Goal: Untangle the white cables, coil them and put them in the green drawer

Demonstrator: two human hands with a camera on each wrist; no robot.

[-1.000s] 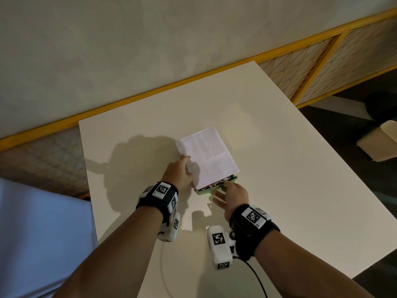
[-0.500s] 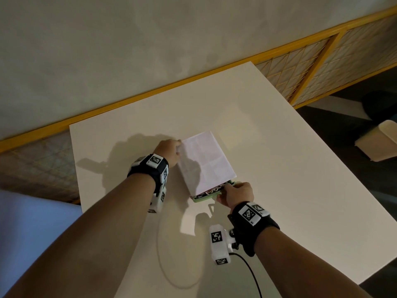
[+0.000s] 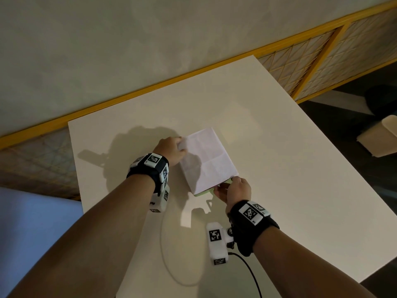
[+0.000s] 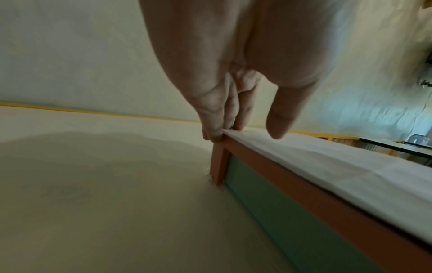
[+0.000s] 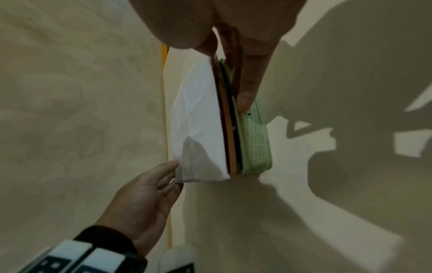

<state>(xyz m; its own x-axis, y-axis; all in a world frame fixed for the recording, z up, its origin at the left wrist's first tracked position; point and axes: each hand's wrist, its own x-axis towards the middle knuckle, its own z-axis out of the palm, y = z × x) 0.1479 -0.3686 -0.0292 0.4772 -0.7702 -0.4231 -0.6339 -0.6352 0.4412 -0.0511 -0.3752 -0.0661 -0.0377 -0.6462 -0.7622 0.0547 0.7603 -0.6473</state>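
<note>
A small drawer box [image 3: 206,160] with a white paper top and a wooden frame stands mid-table. Its green drawer [image 3: 202,192] shows only as a thin green edge at the near end; in the right wrist view the green drawer front [image 5: 256,144] sits almost flush with the frame. My right hand [image 3: 234,190] presses straight fingers [image 5: 247,88] on that front, thumb at the top edge. My left hand [image 3: 171,150] touches the box's far left corner with straight fingers [image 4: 219,120]. No white cables show; the drawer's inside is hidden.
The white table [image 3: 279,168] runs to a yellow-edged wall rail [image 3: 150,89] at the back. A thin white lead [image 3: 171,274] loops on the table near my left forearm, and a black lead [image 3: 247,263] trails from my right wrist. A beige box [image 3: 382,138] lies on the floor at the right.
The drawer stood a little out with its contents showing; now only a sliver of green shows. My left hand slid from the box's near left side to its far left corner.
</note>
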